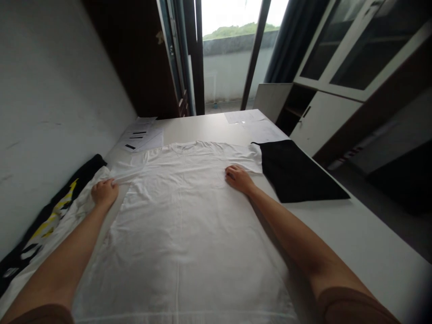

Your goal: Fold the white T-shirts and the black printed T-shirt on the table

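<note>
A white T-shirt [189, 216] lies spread flat on the table, its neckline at the far side and its hem toward me. At the sleeve on the left is my left hand [105, 192], with its fingers closed on the sleeve's edge. My right hand [239, 178] rests on the shirt just below the right sleeve, its fingers lightly bent and lying on the cloth. Past that sleeve, a folded black cloth [297, 171] lies flat and touches it.
Along the wall at left lie a white garment [83, 198] and a black one with yellow print [57, 209]. Papers [143, 137] lie at the far left of the white table [199, 127], and more sheets [253, 126] at the far right. A cabinet [327, 117] stands beyond.
</note>
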`<state>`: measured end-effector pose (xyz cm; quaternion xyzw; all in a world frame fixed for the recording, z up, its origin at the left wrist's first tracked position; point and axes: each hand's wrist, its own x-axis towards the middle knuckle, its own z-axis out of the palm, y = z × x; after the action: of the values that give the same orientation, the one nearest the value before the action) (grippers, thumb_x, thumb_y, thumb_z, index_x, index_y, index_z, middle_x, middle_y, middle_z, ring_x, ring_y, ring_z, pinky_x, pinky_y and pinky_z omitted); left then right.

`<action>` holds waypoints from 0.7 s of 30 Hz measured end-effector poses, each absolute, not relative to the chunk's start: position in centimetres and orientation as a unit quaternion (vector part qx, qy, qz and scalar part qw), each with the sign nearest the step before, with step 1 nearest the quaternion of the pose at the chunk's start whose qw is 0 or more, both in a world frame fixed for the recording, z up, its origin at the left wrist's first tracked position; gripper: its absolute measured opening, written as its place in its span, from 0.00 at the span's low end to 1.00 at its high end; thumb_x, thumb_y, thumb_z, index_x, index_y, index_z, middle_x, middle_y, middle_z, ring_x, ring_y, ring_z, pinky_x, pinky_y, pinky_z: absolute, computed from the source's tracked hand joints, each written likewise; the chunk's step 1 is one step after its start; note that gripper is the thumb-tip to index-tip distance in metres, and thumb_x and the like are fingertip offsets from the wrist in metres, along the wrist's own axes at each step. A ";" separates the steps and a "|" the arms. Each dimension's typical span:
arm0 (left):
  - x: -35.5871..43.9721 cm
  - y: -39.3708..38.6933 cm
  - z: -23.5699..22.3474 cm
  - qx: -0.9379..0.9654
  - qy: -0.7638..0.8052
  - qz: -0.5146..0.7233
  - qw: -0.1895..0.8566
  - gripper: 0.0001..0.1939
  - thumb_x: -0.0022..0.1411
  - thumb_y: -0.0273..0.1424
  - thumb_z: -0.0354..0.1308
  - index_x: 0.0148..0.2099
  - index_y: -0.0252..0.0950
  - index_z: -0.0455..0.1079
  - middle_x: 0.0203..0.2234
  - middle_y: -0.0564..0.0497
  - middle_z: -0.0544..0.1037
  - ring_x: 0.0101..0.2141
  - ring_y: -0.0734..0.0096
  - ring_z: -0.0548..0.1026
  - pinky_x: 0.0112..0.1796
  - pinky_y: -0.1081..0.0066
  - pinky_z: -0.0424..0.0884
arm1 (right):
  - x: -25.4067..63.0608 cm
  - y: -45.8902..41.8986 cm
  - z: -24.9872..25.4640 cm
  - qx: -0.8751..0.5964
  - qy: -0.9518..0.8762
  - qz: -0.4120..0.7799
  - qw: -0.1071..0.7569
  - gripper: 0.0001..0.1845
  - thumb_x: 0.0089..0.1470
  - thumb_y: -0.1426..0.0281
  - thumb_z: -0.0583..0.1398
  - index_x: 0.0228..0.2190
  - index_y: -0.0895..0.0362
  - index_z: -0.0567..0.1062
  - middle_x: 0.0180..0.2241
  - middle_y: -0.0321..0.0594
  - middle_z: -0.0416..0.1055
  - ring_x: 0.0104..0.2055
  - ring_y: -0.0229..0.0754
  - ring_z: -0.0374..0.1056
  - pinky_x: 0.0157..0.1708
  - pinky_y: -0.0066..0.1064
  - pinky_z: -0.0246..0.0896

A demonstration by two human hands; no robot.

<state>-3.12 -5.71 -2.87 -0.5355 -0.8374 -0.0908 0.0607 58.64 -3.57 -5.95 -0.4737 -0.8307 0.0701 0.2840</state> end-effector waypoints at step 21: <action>37.0 -29.0 -0.2 -0.964 -0.192 -0.073 -0.169 0.24 0.71 0.43 0.56 0.65 0.42 0.65 0.67 0.45 0.65 0.66 0.54 0.61 0.67 0.49 0.53 | 64.8 -1.5 -4.1 -0.789 -0.526 -0.032 0.317 0.17 0.63 0.64 0.55 0.47 0.60 0.75 0.48 0.55 0.72 0.52 0.56 0.66 0.53 0.42 0.59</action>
<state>36.99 -28.99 -0.17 -0.9639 -0.1924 -0.0731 -0.1686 64.83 -1.54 -4.09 -0.7887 -0.5258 -0.0320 0.3170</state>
